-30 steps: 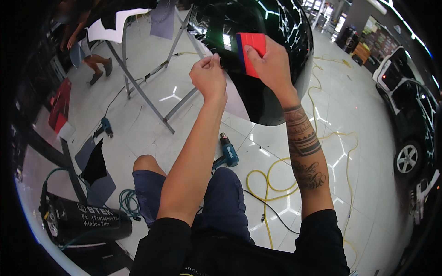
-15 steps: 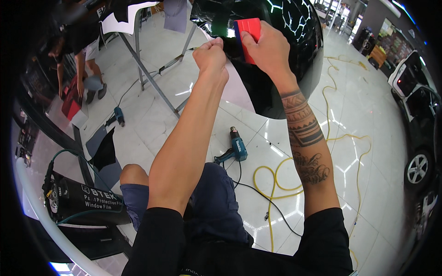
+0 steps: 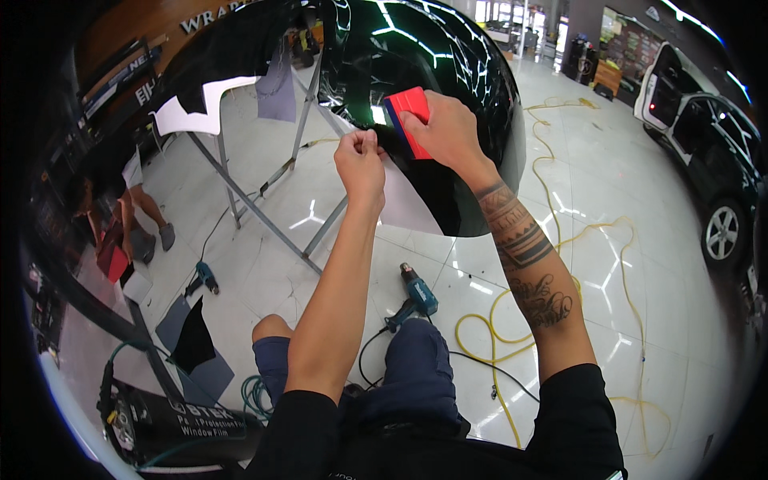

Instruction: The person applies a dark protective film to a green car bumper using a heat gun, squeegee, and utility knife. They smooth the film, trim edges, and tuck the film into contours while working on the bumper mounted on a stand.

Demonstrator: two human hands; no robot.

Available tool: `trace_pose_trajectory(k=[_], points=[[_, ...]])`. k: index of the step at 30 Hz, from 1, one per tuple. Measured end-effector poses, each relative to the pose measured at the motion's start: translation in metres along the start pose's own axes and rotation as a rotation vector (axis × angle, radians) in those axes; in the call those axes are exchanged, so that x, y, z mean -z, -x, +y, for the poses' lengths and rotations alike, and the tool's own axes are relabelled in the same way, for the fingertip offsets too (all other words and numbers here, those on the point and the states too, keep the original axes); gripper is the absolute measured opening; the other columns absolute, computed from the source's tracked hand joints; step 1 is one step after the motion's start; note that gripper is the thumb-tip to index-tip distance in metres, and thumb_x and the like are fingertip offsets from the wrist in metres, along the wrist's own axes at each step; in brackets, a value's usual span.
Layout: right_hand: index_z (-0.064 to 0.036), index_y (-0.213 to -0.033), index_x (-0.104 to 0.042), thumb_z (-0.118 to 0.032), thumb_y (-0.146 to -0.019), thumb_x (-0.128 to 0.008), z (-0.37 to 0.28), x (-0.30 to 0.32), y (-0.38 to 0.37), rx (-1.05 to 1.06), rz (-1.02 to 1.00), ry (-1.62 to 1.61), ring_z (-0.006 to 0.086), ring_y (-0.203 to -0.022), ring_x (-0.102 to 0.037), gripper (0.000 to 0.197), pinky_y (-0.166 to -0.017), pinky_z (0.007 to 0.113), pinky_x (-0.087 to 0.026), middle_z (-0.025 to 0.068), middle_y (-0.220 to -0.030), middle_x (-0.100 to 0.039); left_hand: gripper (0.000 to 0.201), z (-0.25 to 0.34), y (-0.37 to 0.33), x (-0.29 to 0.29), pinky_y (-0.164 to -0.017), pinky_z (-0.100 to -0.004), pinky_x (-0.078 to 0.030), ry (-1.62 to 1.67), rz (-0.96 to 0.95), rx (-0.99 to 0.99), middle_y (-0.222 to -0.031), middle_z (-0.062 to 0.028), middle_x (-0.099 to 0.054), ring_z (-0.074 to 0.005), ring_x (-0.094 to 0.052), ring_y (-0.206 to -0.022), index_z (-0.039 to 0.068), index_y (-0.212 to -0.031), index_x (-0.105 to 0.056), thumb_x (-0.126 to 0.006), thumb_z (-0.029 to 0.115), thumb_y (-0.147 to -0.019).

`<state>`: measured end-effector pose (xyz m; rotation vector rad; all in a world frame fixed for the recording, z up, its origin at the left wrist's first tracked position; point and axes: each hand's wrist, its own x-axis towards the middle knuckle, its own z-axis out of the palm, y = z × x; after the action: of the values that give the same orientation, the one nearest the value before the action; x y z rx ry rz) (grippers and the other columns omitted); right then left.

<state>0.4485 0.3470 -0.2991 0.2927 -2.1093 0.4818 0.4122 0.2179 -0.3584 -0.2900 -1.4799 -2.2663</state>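
Observation:
In front of me stands a curved, glossy black car panel (image 3: 464, 64), like a bumper, with bright lamp reflections. A sheet of black film (image 3: 452, 204) hangs from its lower edge, its pale underside (image 3: 408, 204) showing. With thumb and fingers pinched, my left hand (image 3: 358, 168) holds the film at the panel's left edge. Gripped in my right hand (image 3: 454, 134) is a red squeegee (image 3: 411, 120) with a dark blue edge. It lies tilted against the panel's face, just right of my left hand. The fingertips of my left hand partly cover the film's edge.
A metal stand (image 3: 232, 184) is at the left. Two blue-green heat guns (image 3: 418, 292) lie on the tiled floor, near a yellow hose (image 3: 488, 358). A black cylinder (image 3: 188, 428) sits lower left. Another person (image 3: 120, 192) bends over at far left; a car (image 3: 712, 168) stands right.
My view has shifted, so the panel and both hands appear lower and slightly left. The squeegee stays against the panel, and the left hand keeps its pinch.

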Motion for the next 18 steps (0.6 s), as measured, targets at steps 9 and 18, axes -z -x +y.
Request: trace_pose_trajectory(k=[9,18], points=[[-0.0040,-0.077,-0.063,-0.031,-0.080,-0.066,-0.002,-0.004,-0.004,-0.060,0.018,0.007,0.0359,-0.068,-0.063,0.028,-0.061,0.043,-0.049,0.0156,-0.070,-0.064,0.021,0.007,-0.015,-0.001,-0.050,-0.0256,-0.053,0.099,0.017,0.189,-0.072,-0.0082,-0.061,-0.0143,-0.060,-0.058,-0.006,-0.083,-0.058,-0.065,0.013,-0.091],[-0.0041,-0.096,-0.066,-0.027,-0.084,-0.066,0.000,-0.010,0.004,-0.116,-0.033,0.020,0.0327,-0.069,-0.064,0.026,-0.064,0.036,-0.049,0.0160,-0.077,-0.066,0.021,-0.006,-0.022,0.010,-0.054,-0.0242,-0.052,0.145,-0.109,0.137,-0.068,-0.0074,-0.060,-0.0126,-0.058,-0.055,-0.004,-0.081,-0.057,-0.063,0.012,-0.092]])
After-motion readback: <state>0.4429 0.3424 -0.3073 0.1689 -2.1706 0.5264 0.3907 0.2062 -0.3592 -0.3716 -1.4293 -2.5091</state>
